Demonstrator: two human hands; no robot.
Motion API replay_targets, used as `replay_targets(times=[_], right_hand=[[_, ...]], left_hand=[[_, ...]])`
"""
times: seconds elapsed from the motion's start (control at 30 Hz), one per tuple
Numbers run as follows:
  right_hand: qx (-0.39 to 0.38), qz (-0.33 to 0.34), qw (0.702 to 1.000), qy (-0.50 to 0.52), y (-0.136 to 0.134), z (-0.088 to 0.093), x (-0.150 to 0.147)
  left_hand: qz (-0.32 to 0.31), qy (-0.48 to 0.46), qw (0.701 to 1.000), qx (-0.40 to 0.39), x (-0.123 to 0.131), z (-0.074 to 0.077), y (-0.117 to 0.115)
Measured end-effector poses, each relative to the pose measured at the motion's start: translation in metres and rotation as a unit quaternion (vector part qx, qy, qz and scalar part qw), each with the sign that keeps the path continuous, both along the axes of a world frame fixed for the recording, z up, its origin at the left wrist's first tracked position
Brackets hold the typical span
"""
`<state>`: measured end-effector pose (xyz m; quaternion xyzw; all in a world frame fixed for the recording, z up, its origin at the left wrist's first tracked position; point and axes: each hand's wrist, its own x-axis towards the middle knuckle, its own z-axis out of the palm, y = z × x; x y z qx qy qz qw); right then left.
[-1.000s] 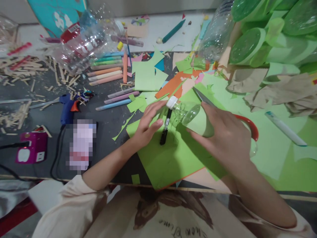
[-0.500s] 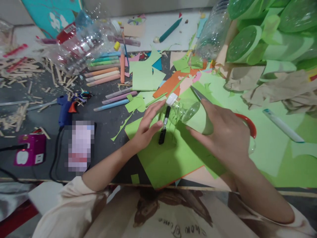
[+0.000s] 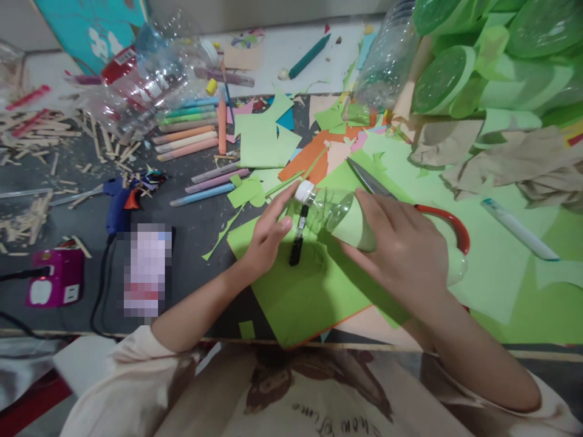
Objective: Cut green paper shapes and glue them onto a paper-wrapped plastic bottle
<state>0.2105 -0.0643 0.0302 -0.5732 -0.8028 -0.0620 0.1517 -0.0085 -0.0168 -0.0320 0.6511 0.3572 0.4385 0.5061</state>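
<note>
A clear plastic bottle point(image 3: 325, 203) with a white cap point(image 3: 304, 192) and pale green paper round its body lies on its side over green sheets. My right hand point(image 3: 403, 243) is wrapped over the papered body from above. My left hand point(image 3: 268, 233) is beside the cap, fingertips close to it and thumb apart from the fingers, holding nothing. Between my hands a black marker point(image 3: 298, 235) lies on the bright green sheet point(image 3: 300, 303). Scissors with red handles point(image 3: 455, 224) lie partly hidden behind my right hand, blades pointing up and left.
Markers point(image 3: 191, 139), paper scraps and clear bottles point(image 3: 150, 79) lie at the back left. A blue glue gun point(image 3: 117, 206), a phone point(image 3: 146, 267) and a purple box point(image 3: 55, 276) are at the left. Green papered bottles point(image 3: 446, 79) and crumpled brown paper point(image 3: 501, 158) occupy the back right.
My right hand and the bottle have shifted slightly left, showing more of the scissors. My left hand has moved a little left along with the cap.
</note>
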Motion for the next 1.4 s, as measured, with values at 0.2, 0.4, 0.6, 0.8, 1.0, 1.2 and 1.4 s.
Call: replay_targets(times=[0.2, 0.4, 0.6, 0.8, 1.0, 1.2, 1.4], right_hand=[[-0.006, 0.026, 0.999, -0.028, -0.002, 0.002, -0.003], [-0.005, 0.030, 0.999, -0.037, -0.003, 0.002, -0.004], [0.001, 0.022, 0.998, -0.051, -0.004, 0.001, -0.005], [-0.005, 0.024, 0.997, -0.068, -0.003, 0.000, -0.006], [-0.009, 0.017, 0.998, -0.058, -0.004, 0.000, -0.007], [-0.010, 0.017, 0.999, -0.051, -0.004, -0.001, -0.007], [-0.001, 0.020, 0.998, -0.057, -0.003, 0.000, -0.007]], left_hand=[[0.027, 0.053, 0.997, 0.044, -0.006, 0.003, 0.007], [0.005, 0.053, 0.999, 0.012, -0.005, 0.006, 0.003], [-0.036, 0.038, 0.998, -0.027, -0.004, 0.012, 0.000], [-0.064, 0.040, 0.995, -0.058, -0.004, 0.014, 0.000], [-0.056, 0.010, 0.991, -0.117, 0.002, 0.004, -0.006], [-0.077, 0.009, 0.991, -0.106, 0.002, 0.008, -0.004], [-0.056, -0.010, 0.990, -0.128, 0.005, 0.007, -0.002]])
